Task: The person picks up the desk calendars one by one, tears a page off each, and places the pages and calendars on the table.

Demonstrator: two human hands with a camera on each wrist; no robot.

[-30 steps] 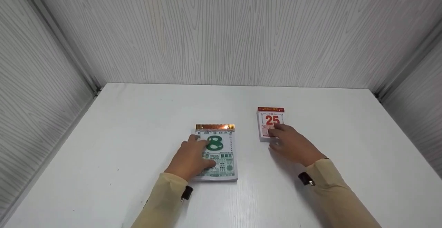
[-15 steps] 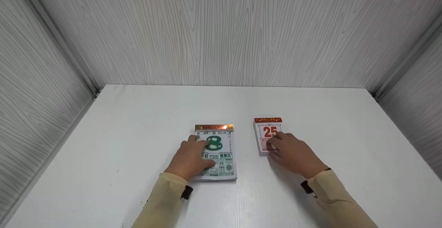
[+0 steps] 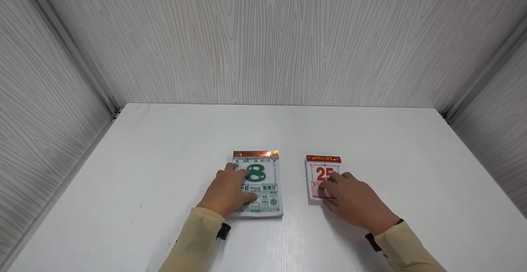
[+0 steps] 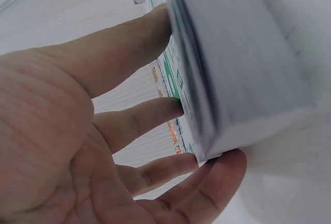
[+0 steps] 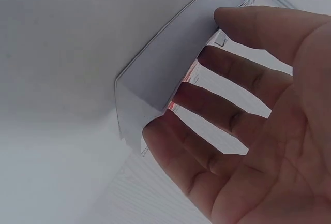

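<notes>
Calendars lie under both hands. Left hand (image 3: 228, 191) rests straight-fingered on the green pad (image 3: 263, 189). Right hand (image 3: 350, 200) lies flat-fingered on the red pad (image 3: 319, 171), right of green.

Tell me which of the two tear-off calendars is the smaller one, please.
The red calendar showing 25, under the right hand. The green calendar showing 8, under the left hand, is wider and longer.

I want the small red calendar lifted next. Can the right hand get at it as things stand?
Probably yes: the right hand already rests its fingers on the red calendar, with nothing between them.
</notes>
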